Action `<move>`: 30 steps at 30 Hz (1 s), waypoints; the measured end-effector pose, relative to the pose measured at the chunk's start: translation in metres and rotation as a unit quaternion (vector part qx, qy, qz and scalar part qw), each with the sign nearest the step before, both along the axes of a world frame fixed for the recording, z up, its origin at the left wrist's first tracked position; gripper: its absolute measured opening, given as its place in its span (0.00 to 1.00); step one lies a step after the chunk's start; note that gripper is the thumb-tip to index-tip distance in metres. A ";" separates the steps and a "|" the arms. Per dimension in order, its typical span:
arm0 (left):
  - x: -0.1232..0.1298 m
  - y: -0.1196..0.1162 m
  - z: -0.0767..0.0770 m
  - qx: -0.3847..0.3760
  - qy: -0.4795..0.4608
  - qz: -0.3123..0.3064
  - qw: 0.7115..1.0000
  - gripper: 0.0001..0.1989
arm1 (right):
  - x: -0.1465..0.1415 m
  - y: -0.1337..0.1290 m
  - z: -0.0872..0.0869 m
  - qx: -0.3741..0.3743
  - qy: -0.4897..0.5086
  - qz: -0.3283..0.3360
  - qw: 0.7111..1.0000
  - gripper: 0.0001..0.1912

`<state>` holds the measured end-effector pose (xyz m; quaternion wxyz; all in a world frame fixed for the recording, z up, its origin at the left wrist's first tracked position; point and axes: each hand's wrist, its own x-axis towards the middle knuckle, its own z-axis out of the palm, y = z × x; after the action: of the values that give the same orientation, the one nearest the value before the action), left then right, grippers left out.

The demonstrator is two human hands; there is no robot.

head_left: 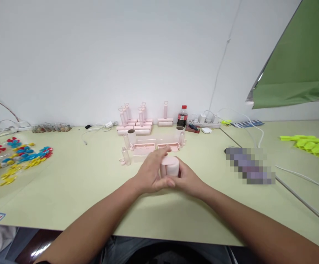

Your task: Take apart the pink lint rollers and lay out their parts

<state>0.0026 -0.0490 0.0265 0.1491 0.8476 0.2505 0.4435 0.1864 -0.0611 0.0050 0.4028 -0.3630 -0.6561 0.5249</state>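
On the pale yellow-green tabletop (93, 198), red, blue and yellow plastic parts (35, 156) lie at far left, the left hand (150, 171) grasps a pale-pink-and-white cylindrical piece (171, 168) located in front of pale-pink rectangular trays (144, 147), the right hand (188, 179) grasps its opposite side, and fluorescent-yellow honeycomb-shaped pieces (310, 147) lie at far right.

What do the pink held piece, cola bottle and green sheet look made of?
Pink held piece: probably plastic, given its smooth, matt surface; the dull white roll in it could be paper. Cola bottle: likely clear, glossy plastic, as dark liquid shows through. Green sheet: perhaps fabric, dull and creased.
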 end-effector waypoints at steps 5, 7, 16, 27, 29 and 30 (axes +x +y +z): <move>-0.056 0.013 0.040 -0.037 -0.029 0.311 0.949 0.24 | 0.009 0.012 0.000 -0.068 0.038 -0.086 0.993 0.24; -0.081 0.020 0.051 -0.130 0.050 0.389 0.911 0.25 | 0.011 0.015 0.001 -0.097 0.083 -0.092 0.988 0.24; -0.099 0.020 0.056 -0.316 0.220 0.239 0.891 0.13 | 0.014 0.018 -0.002 -0.154 0.192 -0.095 0.964 0.25; -0.027 -0.006 0.036 -0.215 0.068 -0.054 0.973 0.15 | 0.011 -0.001 0.011 -0.214 0.252 0.055 0.942 0.22; -0.019 -0.008 0.032 -0.167 0.083 -0.042 0.981 0.15 | 0.011 0.000 0.010 -0.212 0.248 0.044 0.944 0.23; -0.017 -0.008 0.031 -0.156 0.089 -0.034 0.983 0.15 | 0.012 0.000 0.009 -0.210 0.245 0.034 0.946 0.23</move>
<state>-0.0147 -0.0573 0.0577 0.2714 0.8582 0.2996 0.3162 0.1979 -0.0609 0.0144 0.4479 -0.2773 -0.4241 0.7366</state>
